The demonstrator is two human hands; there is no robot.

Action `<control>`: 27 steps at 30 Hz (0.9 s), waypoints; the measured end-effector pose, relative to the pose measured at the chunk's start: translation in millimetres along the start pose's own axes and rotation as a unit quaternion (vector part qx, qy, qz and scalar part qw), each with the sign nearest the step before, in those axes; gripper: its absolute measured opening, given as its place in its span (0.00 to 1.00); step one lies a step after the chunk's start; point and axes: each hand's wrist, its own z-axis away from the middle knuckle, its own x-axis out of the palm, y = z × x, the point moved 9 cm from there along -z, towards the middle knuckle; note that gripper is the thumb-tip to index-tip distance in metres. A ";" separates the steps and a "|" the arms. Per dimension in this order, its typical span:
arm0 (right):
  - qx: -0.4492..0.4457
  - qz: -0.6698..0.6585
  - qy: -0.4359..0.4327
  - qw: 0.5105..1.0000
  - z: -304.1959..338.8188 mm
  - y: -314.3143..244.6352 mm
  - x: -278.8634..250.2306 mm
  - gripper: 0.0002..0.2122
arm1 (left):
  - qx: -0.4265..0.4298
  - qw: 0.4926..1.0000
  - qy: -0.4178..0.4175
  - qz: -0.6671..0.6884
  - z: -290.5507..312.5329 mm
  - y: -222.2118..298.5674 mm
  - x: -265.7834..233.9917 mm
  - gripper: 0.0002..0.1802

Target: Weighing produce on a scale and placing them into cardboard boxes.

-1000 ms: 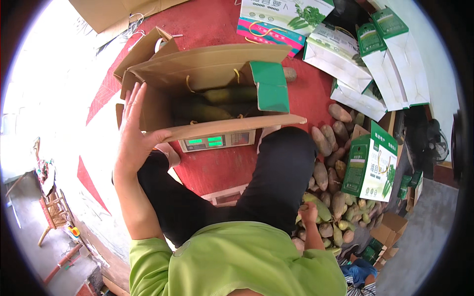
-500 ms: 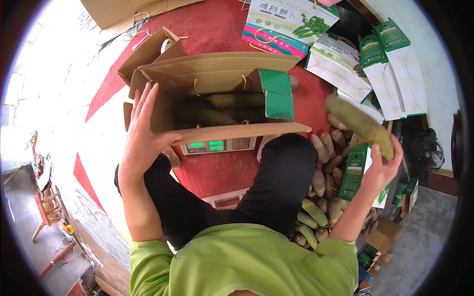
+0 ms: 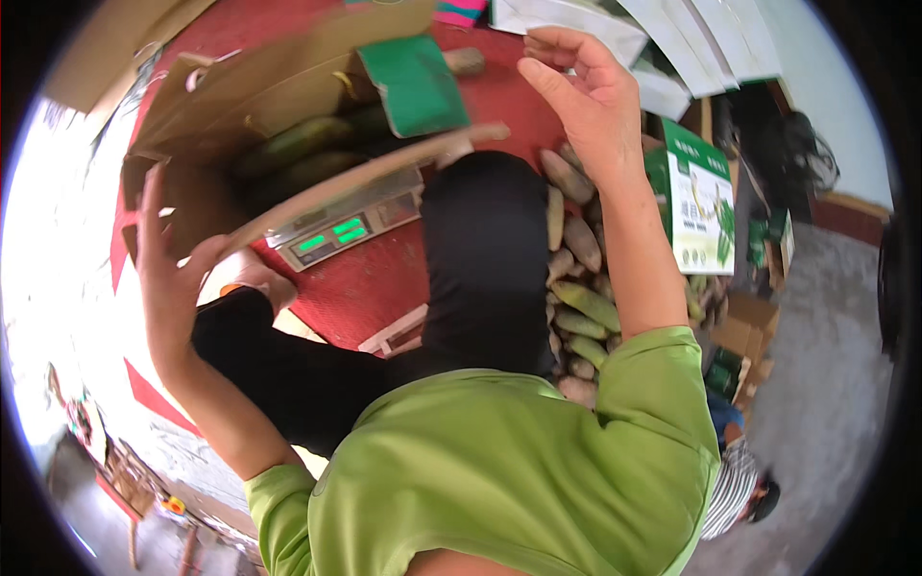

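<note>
A brown cardboard box [image 3: 274, 82] with a green end flap [image 3: 413, 84] holds long green radishes [image 3: 298, 142], some of them in shadow. Beneath it is a scale [image 3: 351, 226] with lit green digits. My left hand [image 3: 168, 254] is at the box's near left corner, fingers stretched along the left side and thumb by the near flap. Raised to the right of the box, my right hand [image 3: 586, 91] is empty, its fingers slightly bent and apart from the thumb. A single radish [image 3: 466, 61] lies on the red floor covering beyond the green flap.
Beside my right knee lie a heap of brownish roots [image 3: 581, 240] and several green radishes [image 3: 586, 307]. A green and white carton [image 3: 701, 206] stands by the heap. White cartons [image 3: 711, 38] are at the far right, near a black fan [image 3: 807, 154]. Another person's striped garment [image 3: 732, 490] shows lower right.
The green radish is out of my right hand, which has moved up and left. Where that radish lies cannot be made out. The view has turned, shifting the box leftward. My left hand stays at its corner.
</note>
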 end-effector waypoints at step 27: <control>0.509 0.471 -0.164 0.702 424.6 323.1 -160.2 0.10 | -0.033 0.996 0.037 0.069 -11.7 -23.4 -0.7 0.28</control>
